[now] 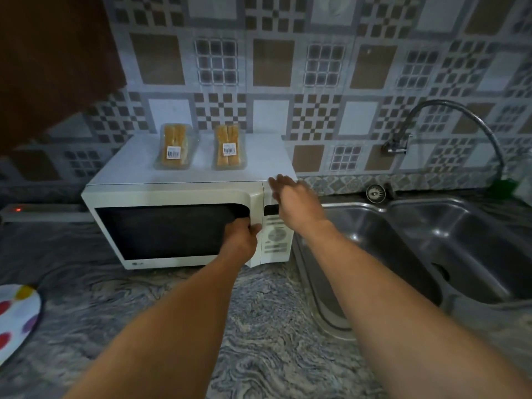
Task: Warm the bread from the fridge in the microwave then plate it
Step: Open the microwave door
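A white microwave (178, 194) stands on the marble counter with its door closed. Two clear packs of bread lie on its top: one on the left (174, 146), one on the right (229, 147), each with a barcode label. My left hand (243, 236) grips the recessed door handle at the door's right edge. My right hand (293, 197) lies with straight fingers against the microwave's top right corner, above the control panel (275, 234). A white plate with coloured dots (15, 318) sits at the counter's left edge.
A steel double sink (431, 254) adjoins the microwave on the right, with a flexible tap (449, 122) on the tiled wall. A power strip with a red light (43, 211) lies left of the microwave. Marble counter (259, 326) stretches in front.
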Motion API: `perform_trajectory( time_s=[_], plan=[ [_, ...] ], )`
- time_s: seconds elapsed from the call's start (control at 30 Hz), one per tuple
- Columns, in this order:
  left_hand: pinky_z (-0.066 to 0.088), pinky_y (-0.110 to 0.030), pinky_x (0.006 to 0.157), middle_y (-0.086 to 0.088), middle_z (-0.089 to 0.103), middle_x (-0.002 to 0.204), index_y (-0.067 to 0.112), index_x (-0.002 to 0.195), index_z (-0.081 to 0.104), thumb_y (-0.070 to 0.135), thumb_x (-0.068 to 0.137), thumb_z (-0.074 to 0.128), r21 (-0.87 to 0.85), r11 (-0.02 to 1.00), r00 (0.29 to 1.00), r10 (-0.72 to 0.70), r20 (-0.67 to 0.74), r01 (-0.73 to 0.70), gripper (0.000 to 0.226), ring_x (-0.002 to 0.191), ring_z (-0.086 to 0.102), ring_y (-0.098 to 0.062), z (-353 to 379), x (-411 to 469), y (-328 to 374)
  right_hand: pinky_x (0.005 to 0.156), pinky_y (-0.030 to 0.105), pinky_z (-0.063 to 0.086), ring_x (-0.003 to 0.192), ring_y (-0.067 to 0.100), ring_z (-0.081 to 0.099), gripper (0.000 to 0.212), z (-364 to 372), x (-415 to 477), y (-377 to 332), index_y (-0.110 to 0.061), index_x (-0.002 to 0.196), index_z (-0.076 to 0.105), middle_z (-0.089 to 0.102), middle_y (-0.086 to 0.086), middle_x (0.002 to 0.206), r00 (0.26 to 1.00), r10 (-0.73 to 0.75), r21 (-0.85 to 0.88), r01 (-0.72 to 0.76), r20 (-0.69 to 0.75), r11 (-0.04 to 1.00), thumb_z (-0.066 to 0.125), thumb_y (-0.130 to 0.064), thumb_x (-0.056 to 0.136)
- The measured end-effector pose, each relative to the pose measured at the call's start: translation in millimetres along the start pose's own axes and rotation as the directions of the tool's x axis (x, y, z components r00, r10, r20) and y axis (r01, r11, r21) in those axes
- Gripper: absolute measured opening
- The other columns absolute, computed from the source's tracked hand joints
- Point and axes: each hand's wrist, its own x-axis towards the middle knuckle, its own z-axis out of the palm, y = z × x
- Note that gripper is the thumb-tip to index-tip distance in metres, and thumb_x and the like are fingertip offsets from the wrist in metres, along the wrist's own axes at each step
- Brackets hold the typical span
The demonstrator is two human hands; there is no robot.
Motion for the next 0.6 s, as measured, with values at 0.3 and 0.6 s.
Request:
perform_trajectory(
  time_s=[0.3,0.6],
  plan=[
    [0.042,-0.031,0.073,-0.014,0.068,0.092,0.015,0.083,0.054,0.028,0.101,0.053,0.088,0.995,0.996,0.050,-0.073,-0.044,0.022,0.078,0.053,-0.023,-4.7,-8.1,5.6,0.089,0.041,0.049,0.117,0.033,0.058,0.050,-3.0,5.9,3.5,-0.018,0.145,0.046,0.051,0.008,0.138,1.000,-0.009,0.006,0.009,0.005,1.000,0.048,-0.003,0.098],
    [0.037,-0.028,0.071,-0.005,0.055,0.079,0.014,0.082,0.054,0.028,0.100,0.054,0.091,0.995,0.995,0.049,-0.083,-0.041,0.023,0.076,0.050,-0.020,-4.5,-9.1,5.5,0.097,0.042,0.049,0.119,0.029,0.058,0.056,-0.4,6.9,7.5,-0.023,0.149,0.043,0.050,0.006,0.142,1.000,-0.014,0.029,0.014,-0.001,0.999,0.048,-0.002,0.098]
  ],
)
